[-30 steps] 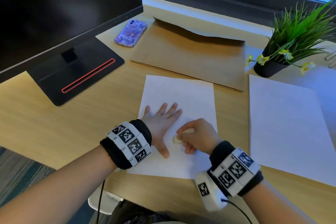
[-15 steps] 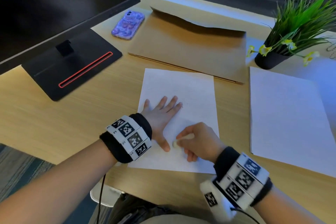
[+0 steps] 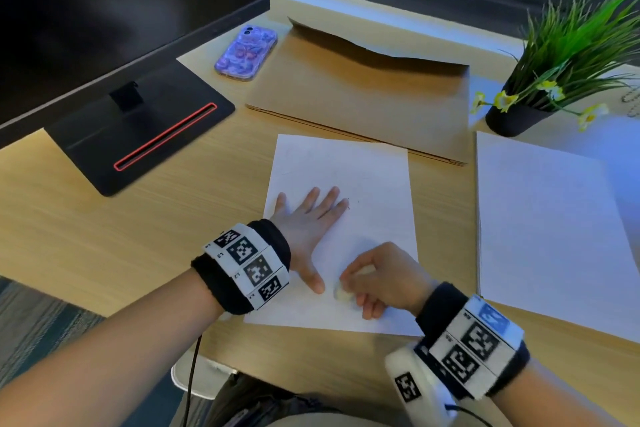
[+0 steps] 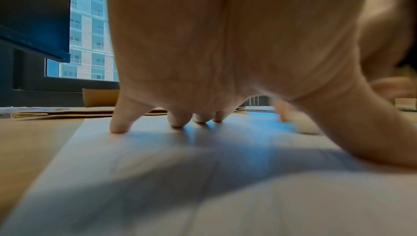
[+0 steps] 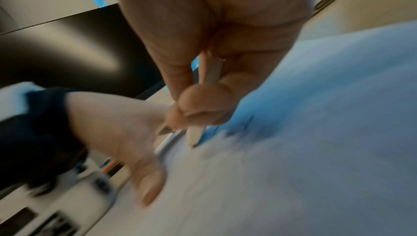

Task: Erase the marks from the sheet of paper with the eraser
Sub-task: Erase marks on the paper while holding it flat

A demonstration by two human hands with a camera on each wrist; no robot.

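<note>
A white sheet of paper (image 3: 360, 184) lies on the wooden desk in front of me. My left hand (image 3: 308, 222) presses flat on its left half, fingers spread and straight (image 4: 119, 125). My right hand (image 3: 377, 279) pinches a small off-white eraser (image 3: 343, 294) between thumb and fingers, its tip down on the lower part of the sheet, just right of the left thumb. In the right wrist view the eraser (image 5: 195, 135) touches the paper beside faint pencil marks (image 5: 246, 122). A few tiny marks (image 3: 348, 206) show by the left fingertips.
A second white sheet (image 3: 550, 225) lies to the right. A brown envelope (image 3: 360, 94) sits behind the paper, a purple phone (image 3: 246, 53) beside it, a monitor on a black stand (image 3: 138, 128) at the left, a potted plant (image 3: 519, 118) at the back right.
The right hand with the eraser has slid a little down the sheet toward me. The left hand stays flat on the paper. The head view has shifted slightly.
</note>
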